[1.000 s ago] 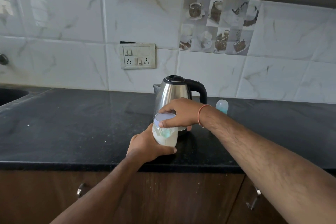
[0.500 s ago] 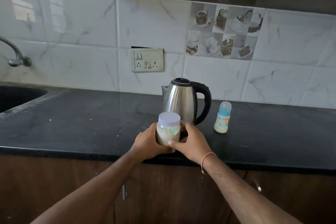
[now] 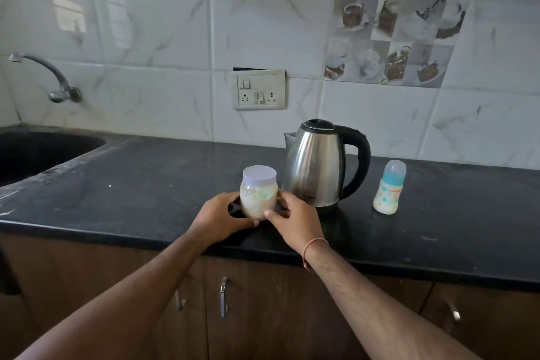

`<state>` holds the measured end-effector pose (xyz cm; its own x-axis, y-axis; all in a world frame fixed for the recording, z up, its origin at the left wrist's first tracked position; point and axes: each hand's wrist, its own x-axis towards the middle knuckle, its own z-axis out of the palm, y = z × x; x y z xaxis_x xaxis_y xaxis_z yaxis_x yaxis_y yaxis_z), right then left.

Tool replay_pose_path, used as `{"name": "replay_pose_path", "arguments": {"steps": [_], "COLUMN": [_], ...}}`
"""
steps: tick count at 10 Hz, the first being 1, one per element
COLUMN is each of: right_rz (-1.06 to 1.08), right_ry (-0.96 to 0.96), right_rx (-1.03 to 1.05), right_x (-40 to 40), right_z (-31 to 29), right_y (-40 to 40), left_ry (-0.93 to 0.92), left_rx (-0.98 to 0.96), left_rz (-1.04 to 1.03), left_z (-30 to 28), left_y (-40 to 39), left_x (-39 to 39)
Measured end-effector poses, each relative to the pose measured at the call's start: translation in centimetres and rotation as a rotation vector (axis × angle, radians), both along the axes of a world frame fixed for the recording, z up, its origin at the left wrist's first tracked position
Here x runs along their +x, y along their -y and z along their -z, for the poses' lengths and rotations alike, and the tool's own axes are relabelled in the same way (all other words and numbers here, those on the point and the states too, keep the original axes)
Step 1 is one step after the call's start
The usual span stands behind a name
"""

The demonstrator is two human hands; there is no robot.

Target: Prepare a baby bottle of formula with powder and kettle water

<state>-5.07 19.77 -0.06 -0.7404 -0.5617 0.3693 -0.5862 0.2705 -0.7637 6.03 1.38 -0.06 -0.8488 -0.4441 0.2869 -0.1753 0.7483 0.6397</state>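
A clear powder jar (image 3: 258, 194) with a pale lilac lid stands on the black counter (image 3: 146, 184), just left of the steel kettle (image 3: 315, 166). My left hand (image 3: 220, 215) curls around the jar's left side, thumb at its base. On the jar's right side my right hand (image 3: 295, 218) holds it with thumb and fingers. The baby bottle (image 3: 390, 188), with a blue collar, a clear cap and whitish contents, stands upright to the right of the kettle, apart from both hands.
A dark sink (image 3: 35, 152) with a wall tap (image 3: 55, 79) is at the far left. A switch and socket plate (image 3: 260, 90) sits on the tiled wall behind the kettle. Wooden cabinet doors with metal handles (image 3: 223, 297) run below the counter edge.
My right hand left the jar's lid and came down to its right side. The jar now stands on the counter between both hands. The view has pulled back.
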Motion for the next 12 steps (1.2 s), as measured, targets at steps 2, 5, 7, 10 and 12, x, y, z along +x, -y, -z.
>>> {"name": "replay_pose_path", "arguments": {"steps": [2, 5, 7, 10, 12], "right_rz": [0.009, 0.074, 0.096, 0.007, -0.018], "right_ry": [-0.022, -0.075, -0.061, -0.179, -0.297], "right_rx": [0.05, 0.094, 0.093, 0.293, 0.38], "right_x": [-1.4, -2.9, -3.1, -1.2, -1.3], "right_z": [-0.2, -0.2, -0.2, -1.0, -0.9], "right_y": [3.0, 6.6, 7.3, 5.0, -0.3], "left_ry": [0.049, 0.043, 0.086, 0.285, 0.287], "left_rx": [0.04, 0.017, -0.025, -0.16, -0.108], "left_rz": [-0.06, -0.193, -0.222, -0.294, -0.387], "left_z": [0.0, 0.5, 0.7, 1.1, 1.0], "left_y": [2.5, 4.2, 4.5, 4.1, 2.0], "left_x": [-1.4, -3.2, -3.6, -3.7, -2.1]}}
